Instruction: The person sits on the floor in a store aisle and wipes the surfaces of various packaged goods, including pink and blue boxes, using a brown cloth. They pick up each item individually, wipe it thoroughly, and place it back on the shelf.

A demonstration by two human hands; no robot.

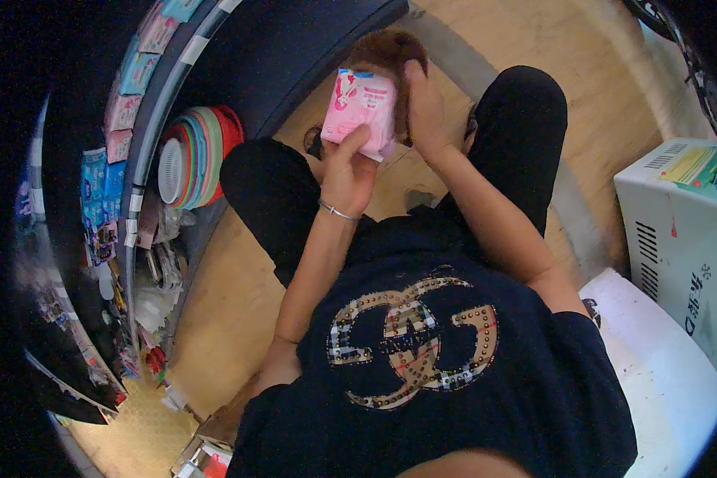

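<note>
A pink soft packet [360, 110] with printed pictures and a blue strip at its top is in my left hand [351, 173], thumb across its front. My left wrist wears a silver bracelet [338, 210]. To the right of the packet is my right hand [427, 107], raised with its fingers upward beside a blurred dark brown thing [394, 49]. Whether my right hand touches or grips that brown thing cannot be told. Both hands are above the floor, between my bent knees.
Shelves on the left hold pink and blue packets [138, 73]. Nested coloured plastic baskets [200, 158] lean on the lower shelf. At the right stand a pale freezer-like cabinet [675, 227] and a white surface [651, 352]. A box [206, 457] of small goods lies at the bottom left.
</note>
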